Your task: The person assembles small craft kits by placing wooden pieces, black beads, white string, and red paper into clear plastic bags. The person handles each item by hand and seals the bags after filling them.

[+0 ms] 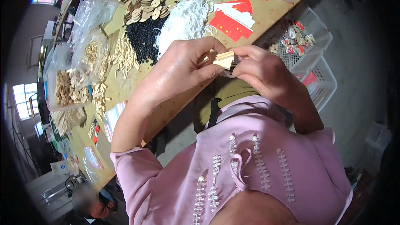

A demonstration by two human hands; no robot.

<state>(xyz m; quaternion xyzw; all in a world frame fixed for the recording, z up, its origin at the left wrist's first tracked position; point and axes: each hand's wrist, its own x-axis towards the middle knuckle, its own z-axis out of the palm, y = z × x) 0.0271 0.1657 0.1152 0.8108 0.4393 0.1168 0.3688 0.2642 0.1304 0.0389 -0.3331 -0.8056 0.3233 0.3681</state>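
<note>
Both my hands meet in front of me at the table's near edge. My left hand [183,66] is closed around small pale wooden pieces [225,60], its thumb below them and its fingers above. My right hand [264,68] pinches the edge of a small clear plastic bag [227,74] around the pieces. Its fingertips partly hide the bag and something dark in it. Beyond my hands lie a heap of white string [183,23], a pile of small black pieces [143,35] and a fan of red paper flags with yellow stars [233,27].
Round wooden discs [146,2] and short wooden sticks [124,57] are heaped on the wooden table [275,14]. A clear tub of wooden blocks [66,87] stands left. White plastic baskets [321,37] with bagged parts are at right. Another person [98,206] is at lower left.
</note>
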